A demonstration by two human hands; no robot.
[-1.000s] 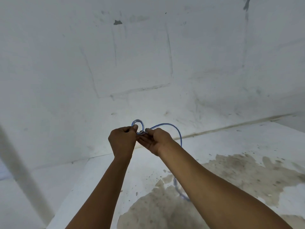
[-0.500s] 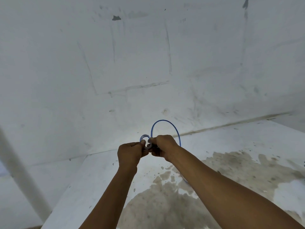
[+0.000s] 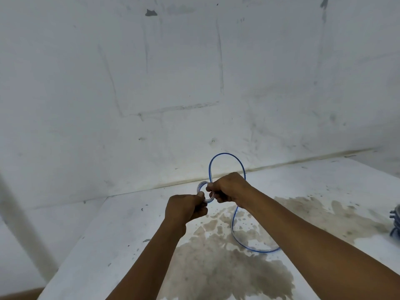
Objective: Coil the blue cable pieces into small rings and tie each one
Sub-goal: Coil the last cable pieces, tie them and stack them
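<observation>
Cable (image 3: 226, 157) ring pinched btwn both grips.

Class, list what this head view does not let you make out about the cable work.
- Free end of the blue cable: passes behind the right forearm.
- Number of turns in the small ring: too fine; partly covered by the left hand and right hand.
- Blue object, right edge: cut off.

glossy plastic blue cable (image 3: 234, 232), stained matt table (image 3: 324, 187)

Two bare forearms, no sleeves, left hand (image 3: 184, 207), right hand (image 3: 229, 188)
</observation>
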